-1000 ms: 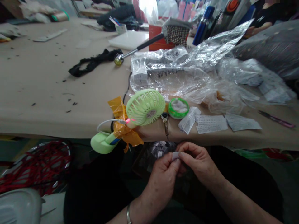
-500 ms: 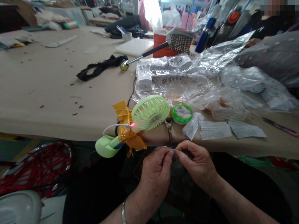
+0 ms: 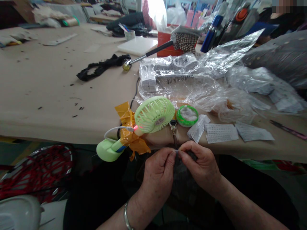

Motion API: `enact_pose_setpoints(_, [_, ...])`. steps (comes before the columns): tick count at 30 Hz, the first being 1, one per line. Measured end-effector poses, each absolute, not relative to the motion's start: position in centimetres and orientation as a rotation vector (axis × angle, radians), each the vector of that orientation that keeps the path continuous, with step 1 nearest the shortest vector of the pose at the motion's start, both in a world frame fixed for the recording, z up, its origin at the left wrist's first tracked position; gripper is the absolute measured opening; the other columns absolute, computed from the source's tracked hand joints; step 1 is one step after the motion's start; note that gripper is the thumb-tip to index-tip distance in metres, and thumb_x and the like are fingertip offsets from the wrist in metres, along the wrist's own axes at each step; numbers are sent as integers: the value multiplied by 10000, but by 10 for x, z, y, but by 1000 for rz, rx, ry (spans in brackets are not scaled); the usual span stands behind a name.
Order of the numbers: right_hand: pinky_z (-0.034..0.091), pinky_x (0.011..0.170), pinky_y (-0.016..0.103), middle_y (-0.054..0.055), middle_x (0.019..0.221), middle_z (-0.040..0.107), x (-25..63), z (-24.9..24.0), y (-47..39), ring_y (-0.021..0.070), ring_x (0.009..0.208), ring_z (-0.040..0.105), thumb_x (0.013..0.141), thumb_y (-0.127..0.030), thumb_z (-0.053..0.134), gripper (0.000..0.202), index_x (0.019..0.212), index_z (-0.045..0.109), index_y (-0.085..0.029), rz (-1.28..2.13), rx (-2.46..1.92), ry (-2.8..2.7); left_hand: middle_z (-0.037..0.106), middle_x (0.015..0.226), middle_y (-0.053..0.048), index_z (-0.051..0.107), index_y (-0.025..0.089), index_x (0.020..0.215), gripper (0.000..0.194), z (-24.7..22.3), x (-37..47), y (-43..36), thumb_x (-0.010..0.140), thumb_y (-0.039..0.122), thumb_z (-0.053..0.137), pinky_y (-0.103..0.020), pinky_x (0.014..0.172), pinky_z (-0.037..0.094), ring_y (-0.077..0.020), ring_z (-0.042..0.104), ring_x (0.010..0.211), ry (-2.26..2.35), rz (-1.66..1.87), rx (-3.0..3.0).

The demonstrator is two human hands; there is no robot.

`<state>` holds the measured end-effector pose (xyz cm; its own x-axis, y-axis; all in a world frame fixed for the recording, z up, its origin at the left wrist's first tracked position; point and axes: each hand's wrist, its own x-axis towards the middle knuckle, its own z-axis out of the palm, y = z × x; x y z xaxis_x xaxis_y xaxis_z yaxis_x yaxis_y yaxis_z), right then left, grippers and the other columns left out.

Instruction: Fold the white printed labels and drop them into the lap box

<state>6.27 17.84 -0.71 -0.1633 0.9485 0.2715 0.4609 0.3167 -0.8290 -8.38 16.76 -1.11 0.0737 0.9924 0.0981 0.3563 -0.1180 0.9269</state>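
Both hands meet just below the table's front edge, pinching a small white strip (image 3: 176, 150) between them. My left hand (image 3: 159, 169) holds its left end between thumb and forefinger. At the right end, the thumb and fingers of my right hand (image 3: 201, 164) are closed on the same piece. Behind the fingertips a thin metal rod (image 3: 174, 132) stands at the edge. A green basket (image 3: 187, 123) with white fluffy material sits beyond, and printed white labels (image 3: 222, 133) lie to its right. Left of the rod is a light green fan (image 3: 154, 114) fixed with orange tape (image 3: 135, 142).
Clear plastic bags (image 3: 187, 84) with white stacks cover the table (image 3: 55, 118) at centre right. Black cloth (image 3: 96, 71) and a metal-ended handle (image 3: 148, 54) lie further back. Scissors (image 3: 287, 129) lie at the right. Red strands (image 3: 35, 172) fill a basket lower left.
Both hands have shifted slightly up and left in view, still pinching the white strip. The table view has moved slightly with the camera.
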Motion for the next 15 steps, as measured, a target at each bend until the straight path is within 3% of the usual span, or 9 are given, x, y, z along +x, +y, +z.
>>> enact_pose_setpoints(15, [417,560,187,-38,633,561,61,-11,183,85,579,515,843,-189,537,94,764,585,-179,782,-1290,-1706,607,622,35,624,197,728,182,-11,-82,175,865,180,506,-185,550,400,-104,539,569,1382,1064,1513])
